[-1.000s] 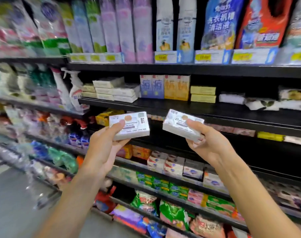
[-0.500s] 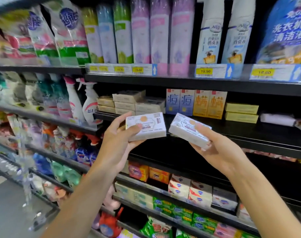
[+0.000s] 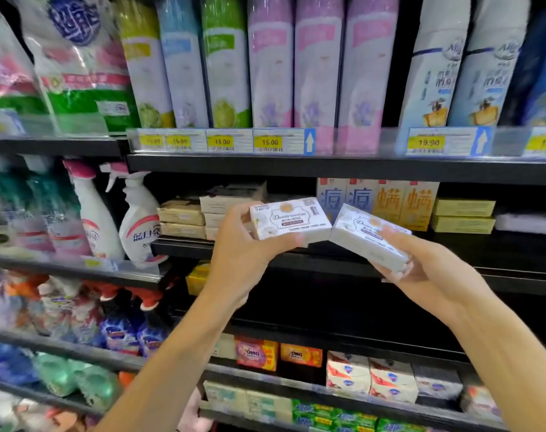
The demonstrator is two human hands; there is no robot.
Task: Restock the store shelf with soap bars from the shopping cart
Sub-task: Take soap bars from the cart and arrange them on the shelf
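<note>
Soap box (image 3: 289, 217) in left grip (image 3: 250, 247), second soap box (image 3: 366, 235) in right grip (image 3: 427, 269).

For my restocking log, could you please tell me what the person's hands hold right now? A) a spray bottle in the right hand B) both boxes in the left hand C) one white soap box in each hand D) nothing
C: the left hand grips one white soap box and the right hand grips another white soap box.

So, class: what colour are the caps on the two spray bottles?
Pink, on both spray bottles, seen in the head view.
</note>
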